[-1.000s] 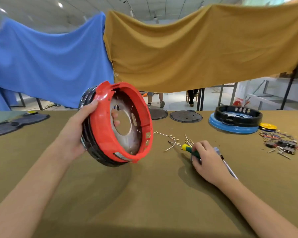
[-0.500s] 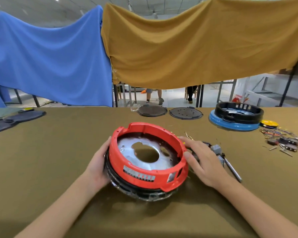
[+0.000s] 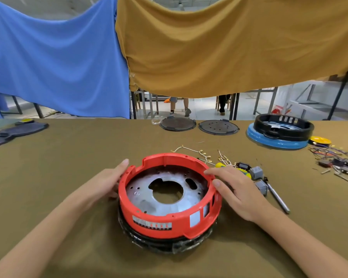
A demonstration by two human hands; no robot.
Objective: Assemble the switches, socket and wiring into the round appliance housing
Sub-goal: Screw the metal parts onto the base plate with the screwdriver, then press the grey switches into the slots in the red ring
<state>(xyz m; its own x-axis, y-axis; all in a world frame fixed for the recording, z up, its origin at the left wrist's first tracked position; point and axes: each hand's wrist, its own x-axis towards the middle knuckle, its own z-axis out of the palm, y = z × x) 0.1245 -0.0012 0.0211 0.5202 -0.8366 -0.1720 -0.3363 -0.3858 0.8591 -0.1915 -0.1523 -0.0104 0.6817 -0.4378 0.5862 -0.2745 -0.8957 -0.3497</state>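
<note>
The red round housing (image 3: pixel 169 199) sits flat on the desk (image 3: pixel 68 177), open side up, metal plate (image 3: pixel 165 191) inside. The left hand (image 3: pixel 107 183) rests straight-fingered against its left wall; the right hand (image 3: pixel 235 187) lies relaxed on the right rim. Just right lie a screwdriver (image 3: pixel 277 195), grey switches (image 3: pixel 256 173) and loose wires (image 3: pixel 201 153).

Round housing (image 3: pixel 169 215) sits on the surface (image 3: pixel 68 177), in the middle, near the front. Left hand (image 3: pixel 107 183) touches its left side, right hand (image 3: pixel 237 189) its right rim. Just right of it: screwdriver (image 3: pixel 277 195) w/ small switches (image 3: pixel 256 173). Loose wires (image 3: pixel 191 150) lie behind it. Far back: two flat lids (image 3: pixel 199 125). Back right: 2nd housing (image 3: pixel 281 130), more wires (image 3: pixel 333 155) to its right.
</note>
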